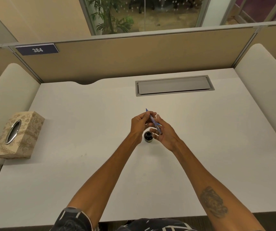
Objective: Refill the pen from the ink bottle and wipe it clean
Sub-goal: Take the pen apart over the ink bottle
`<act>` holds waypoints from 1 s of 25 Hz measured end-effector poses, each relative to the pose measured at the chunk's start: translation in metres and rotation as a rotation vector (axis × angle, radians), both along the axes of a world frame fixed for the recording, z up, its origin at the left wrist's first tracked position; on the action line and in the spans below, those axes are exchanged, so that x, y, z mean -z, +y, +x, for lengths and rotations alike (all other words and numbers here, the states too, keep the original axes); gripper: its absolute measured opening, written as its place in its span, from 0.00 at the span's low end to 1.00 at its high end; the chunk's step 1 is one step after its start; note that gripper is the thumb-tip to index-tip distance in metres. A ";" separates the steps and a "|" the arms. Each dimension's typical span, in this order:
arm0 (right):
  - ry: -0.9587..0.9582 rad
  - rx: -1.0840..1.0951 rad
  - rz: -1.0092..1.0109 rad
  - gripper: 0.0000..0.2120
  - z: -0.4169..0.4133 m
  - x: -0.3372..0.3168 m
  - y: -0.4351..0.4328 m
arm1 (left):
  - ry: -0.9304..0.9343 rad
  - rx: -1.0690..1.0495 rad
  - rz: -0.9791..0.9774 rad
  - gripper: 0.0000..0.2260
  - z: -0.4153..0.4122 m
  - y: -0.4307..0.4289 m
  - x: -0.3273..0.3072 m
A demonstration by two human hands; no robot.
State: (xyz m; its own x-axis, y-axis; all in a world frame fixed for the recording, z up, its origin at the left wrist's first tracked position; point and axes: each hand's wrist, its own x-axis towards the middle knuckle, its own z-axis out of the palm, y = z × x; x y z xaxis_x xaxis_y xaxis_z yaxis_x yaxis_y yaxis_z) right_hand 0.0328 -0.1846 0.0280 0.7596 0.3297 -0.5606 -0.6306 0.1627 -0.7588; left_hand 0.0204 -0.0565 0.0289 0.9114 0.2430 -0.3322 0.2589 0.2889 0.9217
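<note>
Pen (153,121): light, slim, rigid; judged best gripped mid-barrel.
Hands: left hand (139,124) and right hand (164,132) both closed on pen.
Ink bottle (148,136): uncapped, spill-prone, on table (84,164).

White desk (200,147) with ink bottle (148,136) mid-surface, patterned tissue box (18,135) at left edge.
</note>
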 end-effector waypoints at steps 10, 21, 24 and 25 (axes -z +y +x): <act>-0.041 -0.032 -0.009 0.11 -0.001 0.002 -0.006 | 0.029 0.036 0.007 0.14 -0.002 -0.001 0.003; -0.112 -0.079 -0.045 0.13 -0.003 0.000 -0.007 | 0.015 -0.008 -0.019 0.13 -0.002 0.006 0.001; -0.093 -0.076 -0.053 0.16 -0.003 0.001 -0.005 | 0.019 -0.007 -0.008 0.13 -0.004 0.002 0.001; -0.059 -0.066 -0.045 0.17 -0.002 0.001 -0.004 | 0.022 0.002 -0.007 0.12 -0.004 0.001 0.001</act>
